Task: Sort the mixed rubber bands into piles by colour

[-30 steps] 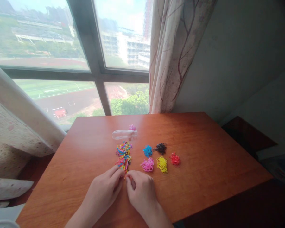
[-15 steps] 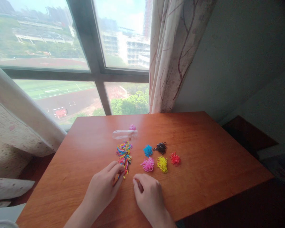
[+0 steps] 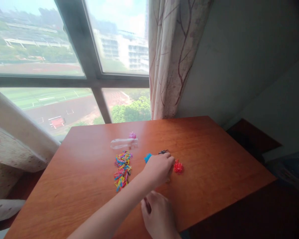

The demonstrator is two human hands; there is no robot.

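My left hand (image 3: 159,169) reaches across to the right, its fingers curled down over the small sorted piles of rubber bands. It hides the pink and yellow piles. The blue pile (image 3: 147,157) shows at its left, the black pile (image 3: 163,152) just above the knuckles, and the red pile (image 3: 178,167) just right of the fingertips. Whether its fingers hold a band is hidden. A long mixed pile of coloured bands (image 3: 122,169) lies left of that forearm. My right hand (image 3: 156,212) rests near the table's front edge, loosely curled.
The wooden table (image 3: 214,159) stands against a window, with a patterned curtain (image 3: 171,56) at the back. A clear plastic packet (image 3: 122,143) and a small pink item (image 3: 132,135) lie beyond the mixed pile. Cushions (image 3: 10,156) lie at the left.
My left hand left the near end of the mixed pile and crossed right onto the sorted piles. My right hand drew back toward me. The view shifted slightly right.
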